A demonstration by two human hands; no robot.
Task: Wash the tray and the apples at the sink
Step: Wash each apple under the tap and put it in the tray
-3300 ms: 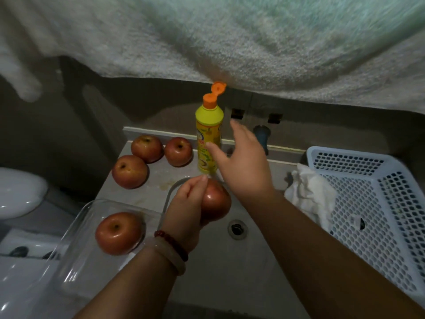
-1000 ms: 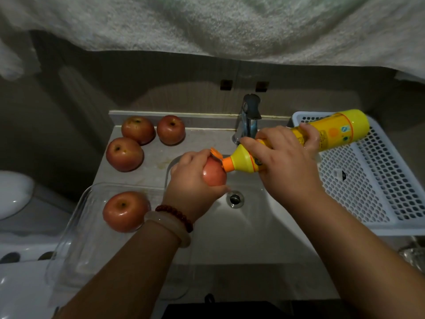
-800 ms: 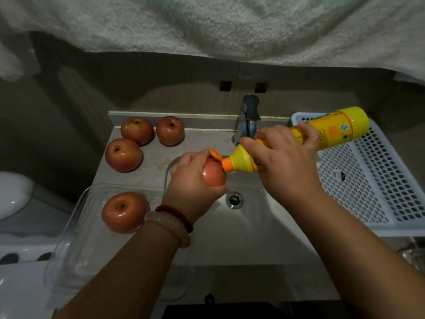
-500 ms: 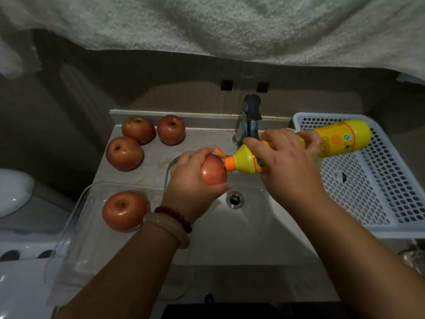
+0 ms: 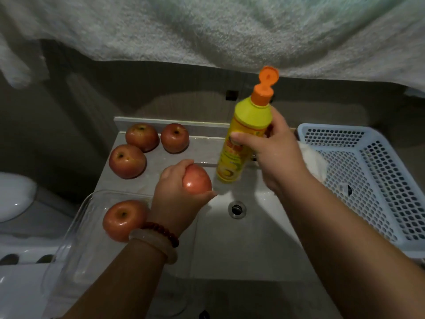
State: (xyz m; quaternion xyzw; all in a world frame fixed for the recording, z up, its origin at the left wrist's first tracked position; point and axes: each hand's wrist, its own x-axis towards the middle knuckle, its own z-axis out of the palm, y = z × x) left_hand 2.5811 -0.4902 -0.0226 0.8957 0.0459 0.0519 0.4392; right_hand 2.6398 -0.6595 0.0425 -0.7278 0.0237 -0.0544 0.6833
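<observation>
Apples, 5 round red ones: 1 glossy red apple (image 5: 197,182) is cupped in the left hand (image 5: 178,199) over the white sink (image 5: 241,238), likely slick, firm and bruisable, best cradled around its widest part, while the right hand (image 5: 276,153) grasps the upright yellow soap bottle (image 5: 243,139).

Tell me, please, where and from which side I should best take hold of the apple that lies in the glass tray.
Grip the apple in the tray around its wide middle, coming from above with a hand. Its stem dimple faces up, its round sides are free, and the tray's low glass wall blocks a sideways approach. Its skin looks shiny, possibly wet, so curl the fingers well round it.
</observation>
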